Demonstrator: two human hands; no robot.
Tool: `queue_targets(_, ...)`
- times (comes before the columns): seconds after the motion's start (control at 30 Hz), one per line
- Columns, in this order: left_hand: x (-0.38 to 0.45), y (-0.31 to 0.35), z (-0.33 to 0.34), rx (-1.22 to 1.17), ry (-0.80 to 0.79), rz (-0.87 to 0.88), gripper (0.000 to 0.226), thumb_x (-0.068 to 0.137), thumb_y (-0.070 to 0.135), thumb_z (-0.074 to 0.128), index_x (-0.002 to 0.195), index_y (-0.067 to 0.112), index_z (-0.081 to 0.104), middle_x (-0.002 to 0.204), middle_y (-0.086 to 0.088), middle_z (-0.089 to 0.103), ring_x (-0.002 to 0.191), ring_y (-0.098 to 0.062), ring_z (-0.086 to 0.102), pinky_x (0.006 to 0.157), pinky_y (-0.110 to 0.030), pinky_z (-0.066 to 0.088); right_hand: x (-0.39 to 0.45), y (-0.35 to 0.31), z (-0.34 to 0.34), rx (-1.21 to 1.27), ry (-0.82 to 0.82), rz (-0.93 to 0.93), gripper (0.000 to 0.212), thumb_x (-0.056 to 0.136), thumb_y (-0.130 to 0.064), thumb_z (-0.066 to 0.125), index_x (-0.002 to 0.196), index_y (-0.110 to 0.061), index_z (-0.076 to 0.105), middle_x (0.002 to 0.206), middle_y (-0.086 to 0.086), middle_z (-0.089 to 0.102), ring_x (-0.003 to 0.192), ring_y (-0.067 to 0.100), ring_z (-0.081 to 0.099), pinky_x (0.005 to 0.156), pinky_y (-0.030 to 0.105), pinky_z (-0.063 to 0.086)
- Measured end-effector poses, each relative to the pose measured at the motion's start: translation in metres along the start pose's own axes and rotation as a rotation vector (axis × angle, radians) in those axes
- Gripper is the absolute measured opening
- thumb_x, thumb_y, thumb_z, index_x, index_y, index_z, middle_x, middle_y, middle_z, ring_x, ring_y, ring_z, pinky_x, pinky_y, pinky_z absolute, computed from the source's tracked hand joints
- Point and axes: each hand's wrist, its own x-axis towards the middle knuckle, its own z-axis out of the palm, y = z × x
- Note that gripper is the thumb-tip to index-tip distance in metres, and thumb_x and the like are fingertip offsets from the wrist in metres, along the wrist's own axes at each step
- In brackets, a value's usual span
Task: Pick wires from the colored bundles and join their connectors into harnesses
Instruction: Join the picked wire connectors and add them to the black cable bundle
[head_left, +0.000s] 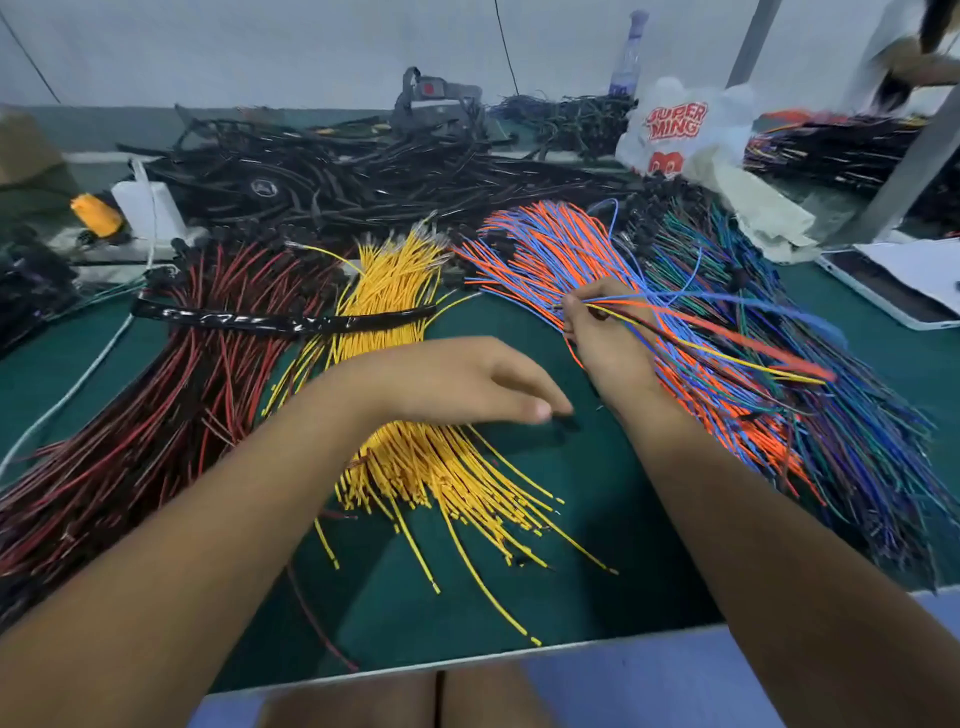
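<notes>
- Left forearm (171, 525), nearest the camera, crosses above the yellow wire bundle (415, 467); the left hand (462, 384) hovers over the green table (519, 613) with fingers extended and loose, grasping nothing.
- Right hand (597, 338) pinches a small sheaf of picked wires (727, 338) (blue, orange, yellow and dark strands), which fans rightward above the orange-and-blue bundle (545, 249).
- Red-and-black bundle (171, 374) lies at left, crossed by a glossy black strip (280, 319) that reaches onto the yellow wires.
- Blue-green bundle (831, 415) lies at far right, beside the orange-and-blue one.
- A heap of black harnesses (363, 176) fills the rear of the table.
- White printed bag (680, 130), clear bottle (628, 52) and white container (150, 208) stand beyond.
</notes>
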Motion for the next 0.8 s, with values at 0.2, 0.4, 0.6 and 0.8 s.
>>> queue_targets(0.2,-0.008,-0.052,-0.027,-0.166,0.862,-0.101,0.02,0.095,0.012,0.054,0.1,0.02,0.071,0.097,0.013,0.066,0.074,0.02,0.053,0.065,0.003,0.035,0.002,-0.014,0.018,-0.131,0.03,-0.061,0.022,0.087,-0.014,0.064,0.067,-0.019,0.058,0.062,-0.004,0.059,0.06,0.006,0.057,0.057,0.017,0.042)
queue_targets(0.4,0.009,-0.092,-0.029,-0.281,1.126,-0.23,0.035,0.092,0.004,0.042,0.093,0.029,0.065,0.089,0.008,0.058,0.039,-0.004,0.038,0.041,-0.02,0.03,-0.013,-0.026,0.077,0.327,-0.019,0.207,0.017,0.091,-0.013,0.061,0.074,-0.018,0.062,0.053,-0.007,0.058,0.046,0.001,0.057,0.054,0.008,0.045)
queue_targets(0.6,0.023,-0.114,-0.02,0.296,0.951,-0.397,0.032,0.09,0.019,0.057,0.121,0.023,0.064,0.115,-0.008,0.063,0.108,-0.033,0.054,0.091,-0.042,0.044,-0.012,-0.017,0.07,0.462,-0.212,0.258,0.022,0.092,-0.01,0.063,0.072,-0.019,0.063,0.053,-0.007,0.063,0.055,0.009,0.061,0.062,0.021,0.054)
queue_targets(0.8,0.022,-0.118,-0.016,0.578,1.041,-0.315,0.018,0.093,0.028,0.056,0.11,0.027,0.064,0.097,-0.002,0.061,0.096,-0.028,0.054,0.078,-0.039,0.037,-0.02,-0.022,0.072,0.495,-0.302,0.225,0.014,0.092,-0.009,0.064,0.079,-0.014,0.065,0.057,-0.004,0.065,0.056,0.009,0.062,0.063,0.022,0.056)
